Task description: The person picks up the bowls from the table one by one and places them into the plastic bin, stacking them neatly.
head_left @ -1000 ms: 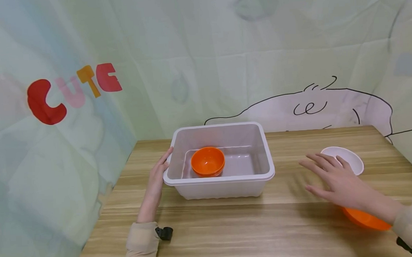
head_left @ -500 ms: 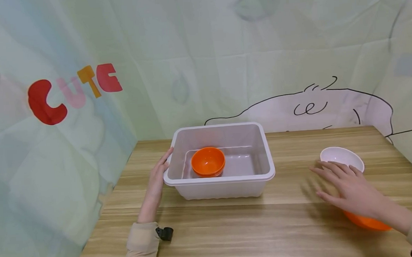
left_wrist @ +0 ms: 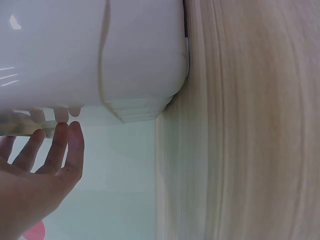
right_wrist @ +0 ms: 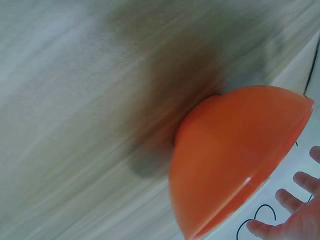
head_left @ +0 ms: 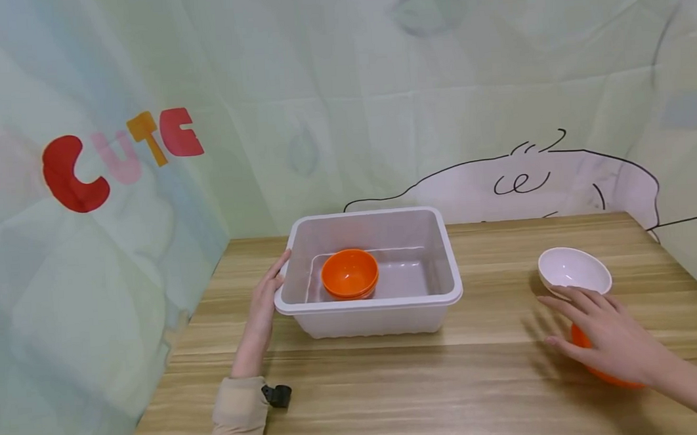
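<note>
At the left side of a pale grey plastic basin (head_left: 377, 318), my left hand (head_left: 264, 297) rests with fairly straight fingers against the rim. The left wrist view shows the fingertips (left_wrist: 75, 127) at the basin's glossy outer wall. Nested orange bowls (head_left: 350, 273) sit inside the basin, left of its middle. My right hand (head_left: 615, 338) hovers with spread fingers over another orange bowl (right_wrist: 240, 155), partly covering it in the head view. Nothing is in its grasp. Just beyond those fingers stands a white bowl (head_left: 573, 271), its near edge overlapped by them.
Everything stands on a wood-grain table (head_left: 393, 392). Behind it and along the left hangs a pale printed curtain (head_left: 343, 112) with coloured letters and a line drawing. A black clip-like piece (head_left: 278, 396) sticks out from the left sleeve.
My right hand has drawn right and toward me, from beside the white bowl to over the orange bowl, uncovering more of the white one. My left hand and the basin hold their place.
</note>
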`<state>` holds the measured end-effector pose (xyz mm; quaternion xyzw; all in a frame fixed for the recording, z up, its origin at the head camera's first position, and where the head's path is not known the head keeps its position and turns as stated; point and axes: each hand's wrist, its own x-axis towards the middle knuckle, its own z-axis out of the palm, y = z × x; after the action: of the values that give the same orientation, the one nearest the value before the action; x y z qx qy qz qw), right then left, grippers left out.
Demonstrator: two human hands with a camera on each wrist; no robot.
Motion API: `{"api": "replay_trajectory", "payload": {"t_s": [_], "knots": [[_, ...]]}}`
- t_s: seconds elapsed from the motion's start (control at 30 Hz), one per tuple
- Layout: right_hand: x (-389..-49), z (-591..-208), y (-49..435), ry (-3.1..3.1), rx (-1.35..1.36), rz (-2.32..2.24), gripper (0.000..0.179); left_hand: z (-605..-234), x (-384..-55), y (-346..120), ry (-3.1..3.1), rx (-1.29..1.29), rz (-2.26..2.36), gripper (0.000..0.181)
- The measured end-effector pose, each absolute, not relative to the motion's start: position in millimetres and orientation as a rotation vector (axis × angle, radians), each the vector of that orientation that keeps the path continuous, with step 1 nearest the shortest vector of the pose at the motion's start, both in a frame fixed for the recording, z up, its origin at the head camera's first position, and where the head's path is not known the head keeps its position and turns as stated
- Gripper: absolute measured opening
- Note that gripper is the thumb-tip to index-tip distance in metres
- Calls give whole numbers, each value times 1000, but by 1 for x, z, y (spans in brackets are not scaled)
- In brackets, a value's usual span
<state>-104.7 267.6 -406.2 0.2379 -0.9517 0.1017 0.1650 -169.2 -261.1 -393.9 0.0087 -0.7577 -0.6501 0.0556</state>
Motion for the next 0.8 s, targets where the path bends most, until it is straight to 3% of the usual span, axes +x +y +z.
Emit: {"api": "replay_trajectory", "payload": {"t_s": [0.8], "knots": [[-92, -414, 284, -2771, 597, 250, 62, -393, -168, -261, -2304, 20, -1970, 49]]}}
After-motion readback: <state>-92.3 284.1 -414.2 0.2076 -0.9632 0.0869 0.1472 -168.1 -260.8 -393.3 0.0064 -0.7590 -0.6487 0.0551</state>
